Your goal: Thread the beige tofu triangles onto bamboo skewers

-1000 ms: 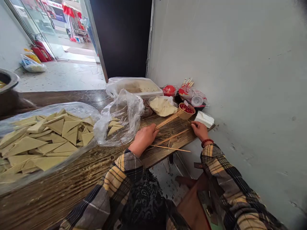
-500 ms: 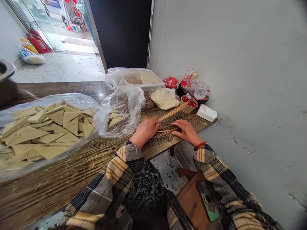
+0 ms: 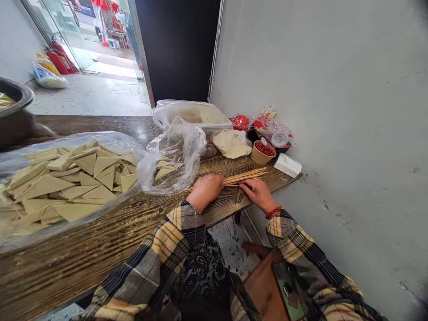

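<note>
A bundle of thin bamboo skewers [image 3: 247, 175] lies low over the wooden table [image 3: 127, 232], pointing to the right. My left hand [image 3: 207, 189] is closed around its left end, and some of the skewers are hidden under the fingers. On the near side, my right hand [image 3: 259, 192] has its fingers curled and pressed together against the skewers. Left of my left hand sits a crumpled clear plastic bag [image 3: 182, 149] with a few pale triangular slices [image 3: 163, 169] in it.
A large heap of triangular slices [image 3: 80, 178] rests on plastic sheeting at the left. Behind my hands are a paper bowl of red bits [image 3: 259, 157], a bagged pale food [image 3: 230, 145], a white tray [image 3: 217, 127] and a white box [image 3: 288, 166]. The grey wall [image 3: 334, 111] borders the right.
The raised skewers have come down level with the table into one bundle. My right hand has closed from spread fingers onto them. The view has shifted slightly.
</note>
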`<state>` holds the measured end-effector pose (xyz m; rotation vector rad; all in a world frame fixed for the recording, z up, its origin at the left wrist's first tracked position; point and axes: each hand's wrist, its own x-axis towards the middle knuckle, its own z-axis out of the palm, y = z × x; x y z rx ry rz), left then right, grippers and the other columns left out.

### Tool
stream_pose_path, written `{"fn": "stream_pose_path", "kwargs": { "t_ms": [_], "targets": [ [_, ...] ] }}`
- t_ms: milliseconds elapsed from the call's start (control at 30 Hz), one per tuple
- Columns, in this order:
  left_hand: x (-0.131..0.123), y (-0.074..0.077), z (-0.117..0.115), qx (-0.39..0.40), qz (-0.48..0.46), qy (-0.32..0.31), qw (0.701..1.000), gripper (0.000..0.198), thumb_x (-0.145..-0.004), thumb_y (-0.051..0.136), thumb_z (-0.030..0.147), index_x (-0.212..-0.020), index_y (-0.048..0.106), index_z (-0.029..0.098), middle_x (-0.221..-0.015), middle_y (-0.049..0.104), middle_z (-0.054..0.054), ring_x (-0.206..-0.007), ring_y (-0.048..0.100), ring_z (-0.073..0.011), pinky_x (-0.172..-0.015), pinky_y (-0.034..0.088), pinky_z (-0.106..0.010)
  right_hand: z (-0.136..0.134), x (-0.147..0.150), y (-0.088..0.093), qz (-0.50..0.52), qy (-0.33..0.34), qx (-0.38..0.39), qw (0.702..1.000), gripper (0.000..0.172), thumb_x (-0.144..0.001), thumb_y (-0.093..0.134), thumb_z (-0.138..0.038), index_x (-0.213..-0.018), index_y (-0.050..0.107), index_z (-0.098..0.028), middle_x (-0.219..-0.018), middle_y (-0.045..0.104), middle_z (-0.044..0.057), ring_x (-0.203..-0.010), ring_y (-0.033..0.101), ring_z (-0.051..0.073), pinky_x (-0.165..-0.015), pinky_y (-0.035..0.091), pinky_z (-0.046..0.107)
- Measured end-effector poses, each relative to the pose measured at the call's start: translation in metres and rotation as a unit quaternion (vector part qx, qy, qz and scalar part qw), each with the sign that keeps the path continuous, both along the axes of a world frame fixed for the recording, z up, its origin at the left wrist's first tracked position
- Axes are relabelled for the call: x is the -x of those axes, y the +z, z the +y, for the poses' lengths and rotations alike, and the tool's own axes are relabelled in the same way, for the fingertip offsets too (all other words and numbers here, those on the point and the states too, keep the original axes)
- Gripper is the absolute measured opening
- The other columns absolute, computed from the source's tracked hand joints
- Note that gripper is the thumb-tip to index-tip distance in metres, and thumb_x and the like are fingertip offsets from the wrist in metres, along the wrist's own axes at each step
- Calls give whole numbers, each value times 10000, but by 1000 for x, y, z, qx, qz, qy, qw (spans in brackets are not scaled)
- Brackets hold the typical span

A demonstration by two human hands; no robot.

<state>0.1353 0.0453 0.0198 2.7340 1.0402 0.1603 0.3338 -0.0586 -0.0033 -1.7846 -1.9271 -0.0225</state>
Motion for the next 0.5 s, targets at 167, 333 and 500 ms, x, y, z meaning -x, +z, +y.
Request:
{"fn": "stream_pose_path", "kwargs": {
  "t_ms": [167, 333, 500],
  "targets": [
    [0, -1, -3, -45, -3, -18, 999, 251, -898, 395, 180, -955, 638, 163, -982, 661, -129, -913, 655, -264, -735, 490, -353, -21, 1, 32, 59, -30, -53, 996, 276, -942, 486, -364, -847, 686, -200, -780, 702, 30, -719, 642, 174, -693, 481, 287],
    [2, -4, -4, -103, -23, -42, 993, 257, -893, 387, 146, -967, 633, 137, -1043, 621, -148, -977, 608, -262, -824, 467, -370, 8, 19, 33, -13, 66, -31, 997, 356, -940, 490, -340, -1247, 580, -186, -1230, 626, 112, -1143, 562, 230, -974, 440, 376],
    [6, -1, -3, -104, -40, -61, 992, 202, -845, 488, 212, -973, 627, 142, -1036, 619, -141, -1025, 572, -286, -878, 439, -407, 27, 30, -1, -59, 76, 24, 995, 399, -937, 499, -328, -1295, 548, -159, -1313, 554, 148, -1215, 489, 252, -1018, 404, 430]
  ]
}}
